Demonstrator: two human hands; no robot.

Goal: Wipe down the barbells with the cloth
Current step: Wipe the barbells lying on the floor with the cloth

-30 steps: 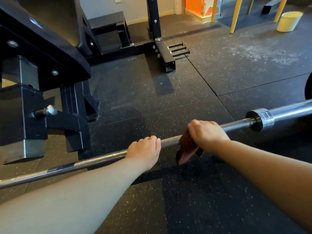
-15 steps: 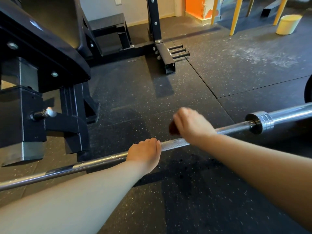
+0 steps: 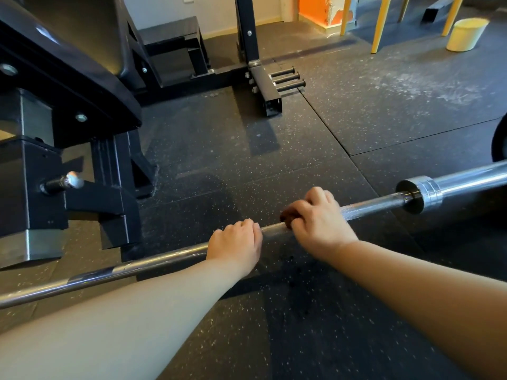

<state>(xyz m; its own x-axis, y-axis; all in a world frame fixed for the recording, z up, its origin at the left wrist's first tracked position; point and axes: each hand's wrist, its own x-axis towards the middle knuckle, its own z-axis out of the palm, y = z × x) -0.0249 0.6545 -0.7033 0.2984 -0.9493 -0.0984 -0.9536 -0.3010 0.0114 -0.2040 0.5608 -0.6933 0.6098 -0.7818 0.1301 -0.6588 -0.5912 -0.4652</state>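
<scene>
- The barbell point(image 3: 170, 257) was seen lying low over the black rubber floor point(image 3: 274, 165), running from the lower left up to the right, where its collar point(image 3: 419, 192) and thick sleeve point(image 3: 472, 176) began.
- The left hand point(image 3: 236, 246) was laid over the shaft, with the fingers curled on top; the grip was clenched on the bar, apparently to keep it steady.
- The right hand point(image 3: 319, 224) was closed around the shaft just beside the left hand, toward the collar, with the dark red cloth point(image 3: 286, 215) pressed between palm and metal.
- Only a small part of the cloth was visible at the thumb side; the rest was hidden under the hand.
- One second before, the cloth was hanging loosely below the bar; half a second before, the right hand was lifted above the shaft. Now the hand was brought down again and the cloth was gathered tightly around the bar.
- From this it was judged that the cloth had been re-gripped for a fresh stroke, and that the wiping was in the middle, not at the end.
- The knurled part toward the collar was probably to be wiped next; the part left of the left hand was not reached by the cloth at this moment.
- A black rack point(image 3: 65, 111) was standing at the left, apart from the hands.
</scene>
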